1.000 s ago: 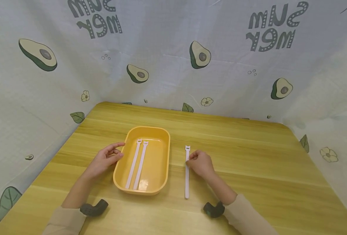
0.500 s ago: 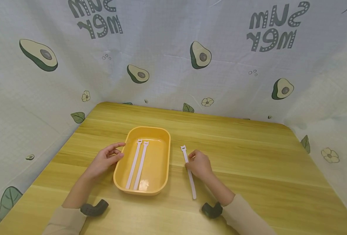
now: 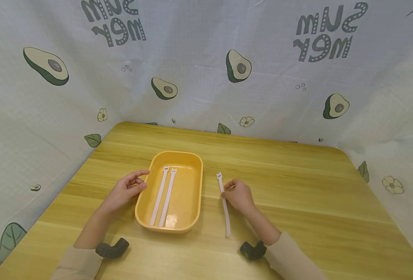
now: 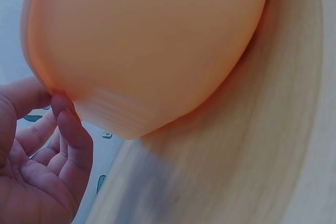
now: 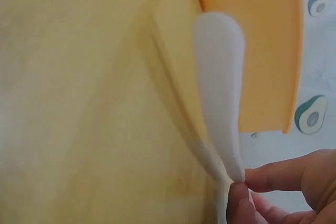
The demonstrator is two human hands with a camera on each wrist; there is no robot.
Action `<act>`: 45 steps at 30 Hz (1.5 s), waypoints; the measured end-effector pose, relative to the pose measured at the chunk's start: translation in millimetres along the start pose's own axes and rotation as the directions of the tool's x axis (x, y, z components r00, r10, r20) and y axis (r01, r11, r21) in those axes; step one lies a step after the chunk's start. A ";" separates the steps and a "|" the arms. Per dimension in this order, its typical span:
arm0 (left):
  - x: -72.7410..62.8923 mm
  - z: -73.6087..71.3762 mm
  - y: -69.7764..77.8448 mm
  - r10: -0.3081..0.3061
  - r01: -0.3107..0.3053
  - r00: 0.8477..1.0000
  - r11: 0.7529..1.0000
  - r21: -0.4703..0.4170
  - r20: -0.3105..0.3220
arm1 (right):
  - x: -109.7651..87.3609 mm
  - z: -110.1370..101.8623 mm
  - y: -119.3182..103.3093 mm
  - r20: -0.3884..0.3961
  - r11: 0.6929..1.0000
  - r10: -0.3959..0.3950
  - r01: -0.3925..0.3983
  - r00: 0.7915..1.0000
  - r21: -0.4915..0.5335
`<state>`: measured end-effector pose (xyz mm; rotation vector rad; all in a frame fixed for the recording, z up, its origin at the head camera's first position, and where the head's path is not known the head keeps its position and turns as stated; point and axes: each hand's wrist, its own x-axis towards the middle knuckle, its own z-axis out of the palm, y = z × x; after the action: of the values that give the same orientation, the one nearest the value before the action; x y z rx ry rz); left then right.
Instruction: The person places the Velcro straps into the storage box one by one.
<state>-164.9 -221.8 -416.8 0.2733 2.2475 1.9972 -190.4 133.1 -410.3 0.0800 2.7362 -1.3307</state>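
Observation:
In the head view my left hand (image 3: 123,189) is at the left side of a yellow plastic tray (image 3: 201,186). Thumb and curled fingers grip its rim, seen close up in the left wrist view against the outer wall (image 4: 152,40). Two white cable ties (image 3: 159,196) lie side by side inside the tray, slotted heads toward the far end. To the right, my right hand (image 3: 239,197) pinches a third white cable tie (image 3: 226,217) near its middle. The right wrist view shows its rounded tail (image 5: 219,61) raised over the table, bending at the fingertips (image 5: 240,203).
The wood-grain table (image 3: 297,186) extends to the right of the right hand and behind the tray. A white curtain (image 3: 206,101) printed with avocados hangs round the back and sides. A dark strap piece (image 3: 112,248) sits on the left wrist, another (image 3: 253,251) on the right.
The cable tie in my right hand has turned from straight to slanted, its head shifting left and its tail right, then the tail swung slightly back left. Left hand and tray stay put.

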 end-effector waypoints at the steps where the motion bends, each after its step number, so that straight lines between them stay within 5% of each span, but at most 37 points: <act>1: -0.1 -0.1 -0.1 0.001 -0.001 1.000 1.000 -0.001 0.000 | 0.2 -0.5 -0.3 -0.004 1.000 0.005 -0.005 1.000 0.011; 16: 0.3 -1.4 -1.2 0.005 -0.005 1.000 1.000 0.005 0.000 | 1.9 -4.3 -9.4 0.019 0.973 0.078 -0.080 0.997 0.218; 24: -0.2 -2.2 -1.7 0.008 -0.008 1.000 1.000 0.021 0.000 | 1.9 -7.1 -20.0 0.083 0.905 0.111 -0.136 0.990 0.403; 45: 0.4 -0.3 0.6 -0.030 0.030 0.999 1.000 -0.009 -0.011 | -2.5 4.8 -64.5 0.165 0.839 0.056 -0.136 0.985 0.526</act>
<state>-165.3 -221.9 -416.2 0.2266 2.2351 1.9990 -193.5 89.5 -362.6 0.1523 2.1323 -1.9442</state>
